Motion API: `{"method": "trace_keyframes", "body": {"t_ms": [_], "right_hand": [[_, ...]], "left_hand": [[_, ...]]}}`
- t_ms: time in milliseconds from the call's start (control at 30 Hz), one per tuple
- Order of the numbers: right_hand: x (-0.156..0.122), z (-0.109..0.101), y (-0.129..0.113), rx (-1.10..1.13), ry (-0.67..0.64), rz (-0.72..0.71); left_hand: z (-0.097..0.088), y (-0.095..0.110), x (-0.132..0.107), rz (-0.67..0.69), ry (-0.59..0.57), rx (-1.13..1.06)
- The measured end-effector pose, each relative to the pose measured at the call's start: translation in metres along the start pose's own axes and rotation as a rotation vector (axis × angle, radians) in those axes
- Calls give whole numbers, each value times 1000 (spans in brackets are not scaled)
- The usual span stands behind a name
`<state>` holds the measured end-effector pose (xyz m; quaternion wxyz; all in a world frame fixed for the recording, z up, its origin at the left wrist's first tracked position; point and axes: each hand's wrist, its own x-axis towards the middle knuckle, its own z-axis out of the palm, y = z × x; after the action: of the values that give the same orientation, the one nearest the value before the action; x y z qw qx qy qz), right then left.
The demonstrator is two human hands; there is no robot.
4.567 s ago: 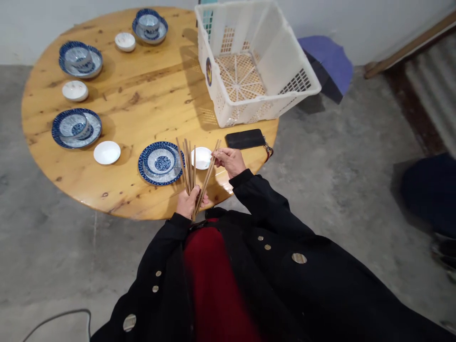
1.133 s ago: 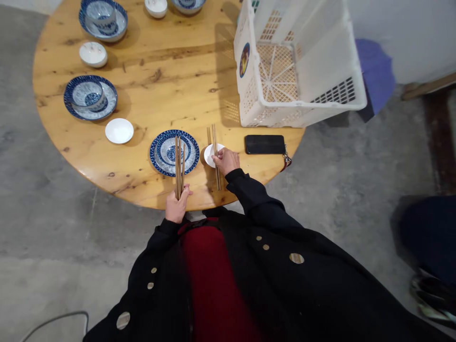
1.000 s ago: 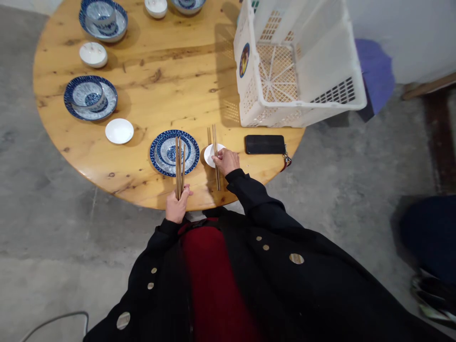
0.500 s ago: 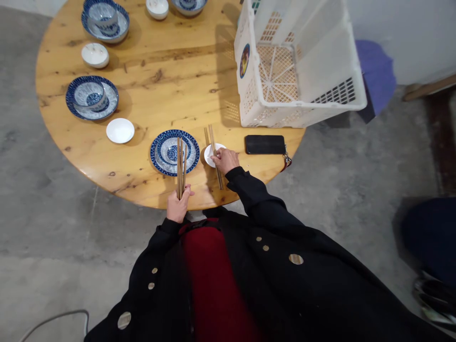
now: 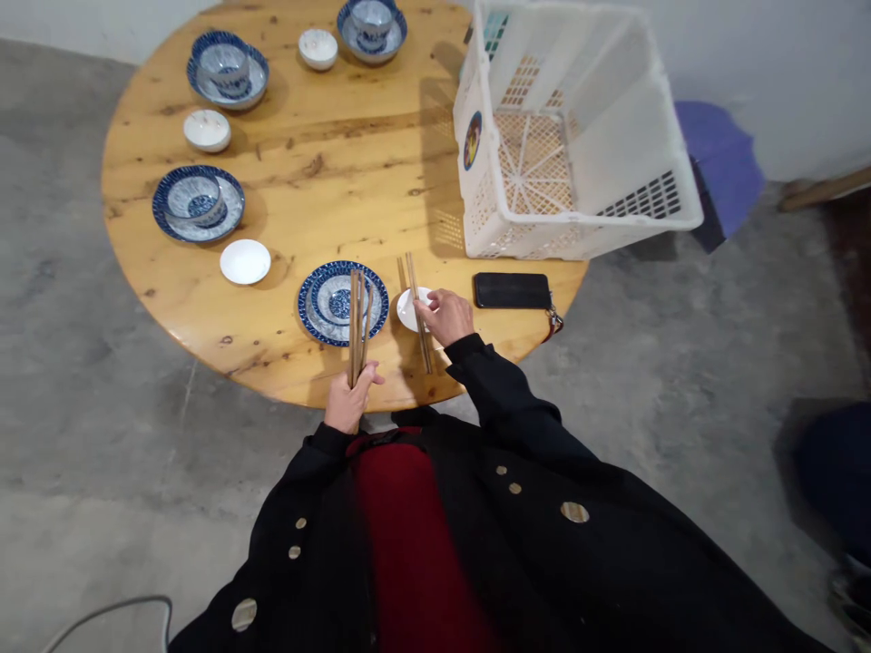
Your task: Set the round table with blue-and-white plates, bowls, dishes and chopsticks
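Observation:
My left hand (image 5: 349,399) is closed around several wooden chopsticks (image 5: 355,331), held upright at the table's near edge. Their upper ends overlap the view of a blue-and-white bowl (image 5: 330,302) on a matching plate (image 5: 308,325). To the right, my right hand (image 5: 447,316) pinches another pair of chopsticks (image 5: 425,346) between thumb and fingers. That pair lies across a small white dish (image 5: 406,313), whose right side is partly covered by my fingers.
A black phone (image 5: 512,290) with a strap lies right of my right hand. Behind it stands a white plastic basket (image 5: 531,238). Along the left of the round wooden table (image 5: 354,172) are a white bowl (image 5: 245,262), a patterned plate with a bowl (image 5: 199,203), and more tableware.
The view has shifted, so the table sits slightly lower and further right. Both hands keep hold of their chopsticks, with little movement relative to the dishes.

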<state>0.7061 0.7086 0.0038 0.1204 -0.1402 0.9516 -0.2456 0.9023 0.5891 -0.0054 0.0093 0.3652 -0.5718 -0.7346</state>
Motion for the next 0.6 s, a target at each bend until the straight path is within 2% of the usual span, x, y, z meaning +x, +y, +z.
{"method": "trace_keyframes", "body": {"t_ms": [67, 200, 333, 433, 600], "right_hand": [[-11, -8, -11, 236, -9, -39], [-40, -20, -43, 764, -219, -115], [-64, -25, -66, 940, -337, -190], [-73, -24, -72, 968, -305, -198], [-75, -30, -78, 989, -67, -212]], "left_hand": [[1, 9, -3, 7, -146, -24], [2, 24, -10, -6, -355, -81], [-4, 31, -14, -32, -447, -94], [-12, 33, -18, -33, -500, -67], [-31, 34, -26, -7, -584, 39]]}}
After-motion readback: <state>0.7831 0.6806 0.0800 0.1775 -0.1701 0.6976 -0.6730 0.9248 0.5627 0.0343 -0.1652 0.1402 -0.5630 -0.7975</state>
